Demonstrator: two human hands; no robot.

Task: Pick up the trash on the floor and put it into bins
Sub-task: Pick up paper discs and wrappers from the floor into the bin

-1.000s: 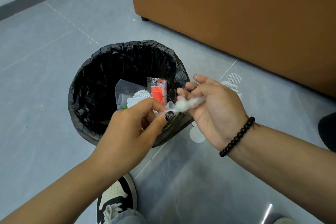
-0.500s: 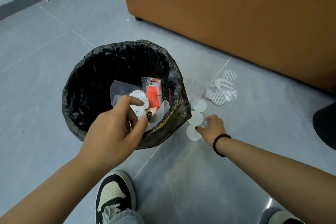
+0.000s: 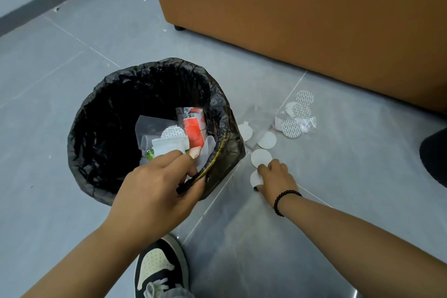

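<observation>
Left hand (image 3: 154, 191) at frame centre, fingers curled gripping rim of black-bagged round bin (image 3: 96, 128). Right hand (image 3: 275, 179), lower right, pinching white round paper disc (image 3: 255, 178) on grey floor (image 3: 338, 176).

Bare forearms; black bead bracelet (image 3: 282, 201) on right wrist; black-and-cream sneaker (image 3: 159, 270), white laces

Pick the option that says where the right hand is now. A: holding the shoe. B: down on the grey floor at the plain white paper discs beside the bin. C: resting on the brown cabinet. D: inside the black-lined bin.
B: the right hand reaches the nearest plain white paper disc on the grey tiled floor, beside the black-lined round bin.
</observation>
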